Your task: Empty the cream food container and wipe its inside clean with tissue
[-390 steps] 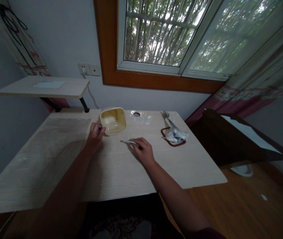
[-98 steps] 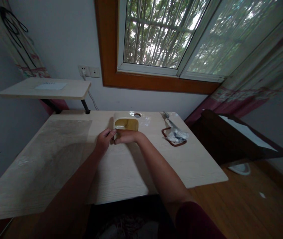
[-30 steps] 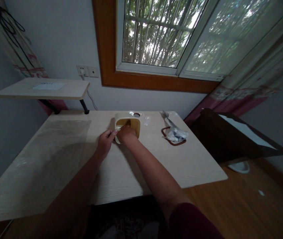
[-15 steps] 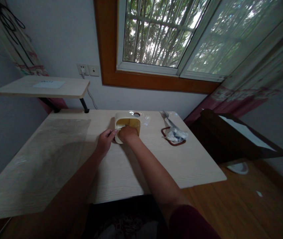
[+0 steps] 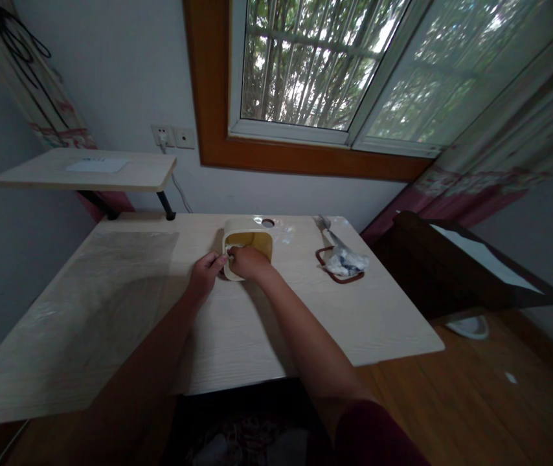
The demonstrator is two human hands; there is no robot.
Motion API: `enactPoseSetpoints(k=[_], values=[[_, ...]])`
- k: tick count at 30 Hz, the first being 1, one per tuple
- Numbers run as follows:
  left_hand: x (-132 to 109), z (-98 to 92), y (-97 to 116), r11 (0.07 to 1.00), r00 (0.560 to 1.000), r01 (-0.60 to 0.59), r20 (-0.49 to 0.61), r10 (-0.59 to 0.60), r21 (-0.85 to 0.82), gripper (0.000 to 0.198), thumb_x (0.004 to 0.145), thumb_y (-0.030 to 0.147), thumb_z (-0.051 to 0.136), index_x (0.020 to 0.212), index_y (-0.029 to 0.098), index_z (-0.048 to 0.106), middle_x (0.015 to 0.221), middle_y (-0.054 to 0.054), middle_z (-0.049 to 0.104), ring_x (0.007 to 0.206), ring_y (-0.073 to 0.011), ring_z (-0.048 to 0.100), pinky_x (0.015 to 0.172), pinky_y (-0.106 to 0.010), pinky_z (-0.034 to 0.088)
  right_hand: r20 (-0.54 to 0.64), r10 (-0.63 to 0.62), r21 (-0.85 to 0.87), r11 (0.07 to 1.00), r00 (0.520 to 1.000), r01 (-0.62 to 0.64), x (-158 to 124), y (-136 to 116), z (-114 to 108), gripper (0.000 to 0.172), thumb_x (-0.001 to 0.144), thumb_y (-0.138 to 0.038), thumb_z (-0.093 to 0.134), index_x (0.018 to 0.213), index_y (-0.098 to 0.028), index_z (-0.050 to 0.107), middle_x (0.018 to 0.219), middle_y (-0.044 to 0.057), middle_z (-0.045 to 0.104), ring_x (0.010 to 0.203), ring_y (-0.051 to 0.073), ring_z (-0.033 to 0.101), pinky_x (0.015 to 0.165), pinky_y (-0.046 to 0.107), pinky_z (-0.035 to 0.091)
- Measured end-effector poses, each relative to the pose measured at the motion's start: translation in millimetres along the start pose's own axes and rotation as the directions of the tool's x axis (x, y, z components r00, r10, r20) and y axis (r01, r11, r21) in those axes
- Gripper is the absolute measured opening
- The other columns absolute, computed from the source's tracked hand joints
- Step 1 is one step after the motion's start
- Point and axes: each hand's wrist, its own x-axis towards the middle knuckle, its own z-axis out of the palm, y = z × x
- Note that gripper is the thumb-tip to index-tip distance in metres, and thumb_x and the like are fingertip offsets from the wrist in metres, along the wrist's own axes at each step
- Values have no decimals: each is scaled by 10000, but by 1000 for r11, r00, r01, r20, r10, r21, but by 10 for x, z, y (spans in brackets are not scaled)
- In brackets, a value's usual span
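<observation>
In the head view, a pale tub [image 5: 259, 240] is pinched at its left edge by the left hand [image 5: 205, 272]; its inside is partly blocked by the right hand [image 5: 250, 260], whose grip cannot be told. Well to the right, a brown frame [image 5: 339, 281] is partly covered by crumpled plastic [image 5: 347, 261]. The wooden table [image 5: 325, 320] is overlooked by a window [image 5: 315, 77].

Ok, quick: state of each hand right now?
Left hand: closed, gripping the cream container at its left edge.
Right hand: fingers bent at the container's opening; whether closed or holding something can't be told.
</observation>
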Motion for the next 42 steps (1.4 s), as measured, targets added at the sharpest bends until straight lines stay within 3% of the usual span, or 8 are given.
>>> enactPoseSetpoints(k=[10, 17, 22, 26, 30, 36, 42], values=[[-5, 2, 18, 999, 1000, 4, -26, -3, 52, 418, 801, 582, 665, 664, 201, 560, 614, 20, 539, 614, -141, 537, 604, -247, 473, -14, -55, -28, 998, 998, 55, -582, -138, -119, 354, 963, -306, 478, 1208, -191, 707, 1138, 169, 759, 1045, 304, 726, 880, 363, 538], [-55, 51, 105, 998, 1000, -11, -14, 12, 63, 421, 831, 570, 654, 671, 195, 550, 617, 25, 535, 605, -134, 527, 592, -241, 456, -40, 36, -53, 998, 999, -38, -999, -73, -85, 474, 940, -238, 480, 1404, -180, 557, 1163, 191, 744, 999, 321, 743, 847, 411, 566], [-59, 87, 117, 997, 999, -26, -22, 27, 73, 406, 831, 549, 654, 662, 197, 545, 610, 26, 512, 600, -132, 502, 573, -239, 418, -38, 130, -71, 989, 991, -132, -1027, -31, -22, 490, 952, -232, 436, 1424, -152, 538, 1383, 232, 634, 1012, 343, 743, 842, 454, 581], [-55, 72, 112, 995, 999, -39, -15, 41, 89, 401, 836, 530, 659, 650, 196, 538, 600, 28, 504, 597, -130, 491, 578, -240, 411, -78, 56, -4, 998, 995, -56, -1015, -150, 59, 566, 945, -241, 433, 1508, -182, 457, 1579, 180, 454, 1100, 325, 717, 872, 429, 586], [-69, 72, 150, 996, 999, -29, -18, 31, 79, 403, 833, 531, 662, 651, 192, 540, 598, 30, 506, 595, -125, 489, 578, -235, 417, -75, 29, -7, 1000, 997, -30, -1059, -158, 64, 606, 960, -274, 412, 1561, -200, 383, 1616, 154, 404, 1120, 317, 708, 880, 433, 591], [-80, 110, 195, 997, 1000, 6, -21, -5, 71, 403, 811, 537, 669, 653, 190, 537, 589, 35, 510, 579, -121, 497, 564, -228, 424, -42, 157, -92, 983, 987, -160, -1090, -56, 11, 564, 970, -227, 364, 1527, -162, 418, 1613, 186, 398, 1018, 315, 742, 842, 479, 596], [-73, 92, 146, 999, 1000, 2, -17, -1, 45, 395, 817, 534, 668, 668, 192, 538, 604, 35, 504, 586, -125, 495, 559, -233, 430, -106, 26, -7, 1000, 994, -27, -1091, -189, 74, 594, 966, -297, 411, 1552, -195, 396, 1627, 123, 394, 1093, 305, 718, 875, 433, 599]])
